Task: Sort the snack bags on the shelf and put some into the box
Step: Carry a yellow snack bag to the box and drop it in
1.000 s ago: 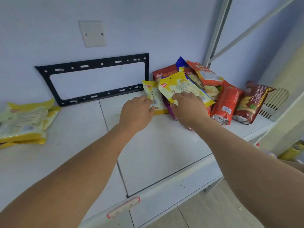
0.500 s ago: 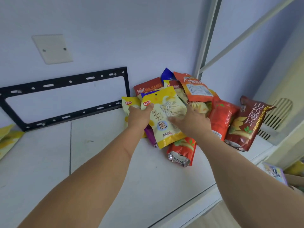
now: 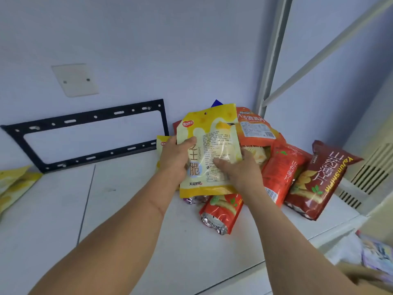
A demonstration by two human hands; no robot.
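Both arms reach fwd. Left hand (image 3: pixel 173 160) grips the glossy yellow plastic snack bag (image 3: pixel 209 151) by its left edge, thumb on front; right hand (image 3: pixel 238 172) holds its right side, fingers (image 3: pixel 221 162) spread on front. Bag is lifted, upright, above the red foil bag pile (image 3: pixel 282 177) at the white shelf (image 3: pixel 127 220) back-right corner. Bare shelf to the left; front edge near.

Glossy plastic film on yellow snack bag (image 3: pixel 209 150); crinkled silvery foil on red bag (image 3: pixel 221 213); matt white shelf (image 3: pixel 131 209); black metal bracket (image 3: pixel 89 135)
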